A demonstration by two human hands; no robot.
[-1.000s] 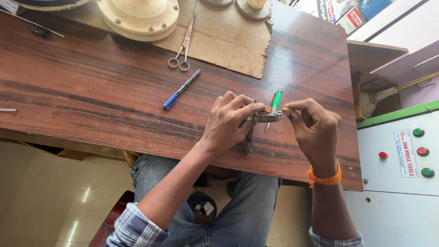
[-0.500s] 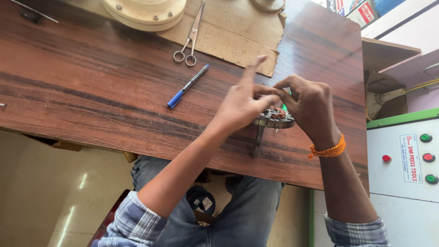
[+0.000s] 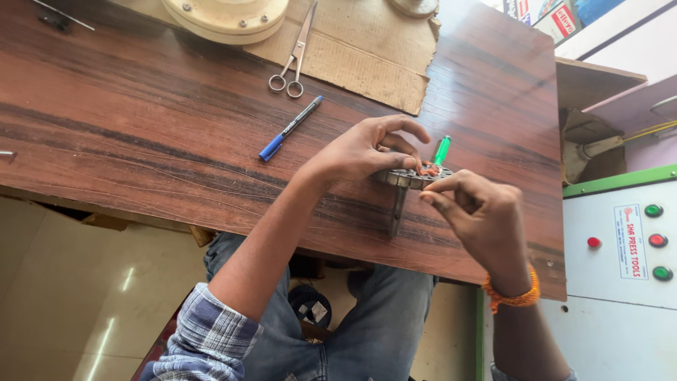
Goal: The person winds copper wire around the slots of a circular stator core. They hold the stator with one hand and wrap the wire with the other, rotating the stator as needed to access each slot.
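My left hand [image 3: 363, 152] grips a small round metal part [image 3: 412, 177] with copper-coloured windings, which stands on a short metal shaft [image 3: 396, 210] over the wooden table [image 3: 141, 141]. My right hand [image 3: 479, 212] is beside the part on its right, thumb and forefinger pinched together at its rim; whether they hold a wire I cannot tell. A tool with a green handle [image 3: 441, 150] lies just behind the part. An orange band circles my right wrist.
A blue pen [image 3: 289, 129] and scissors [image 3: 293, 60] lie left of my hands, near a cardboard sheet [image 3: 367, 49] and a cream round housing [image 3: 226, 17]. A white control box [image 3: 620, 240] with red and green buttons stands right of the table.
My left forefinger, raised half a second ago, has come down onto the part. My right hand has drawn back from over the part to its right side, fingers pinched.
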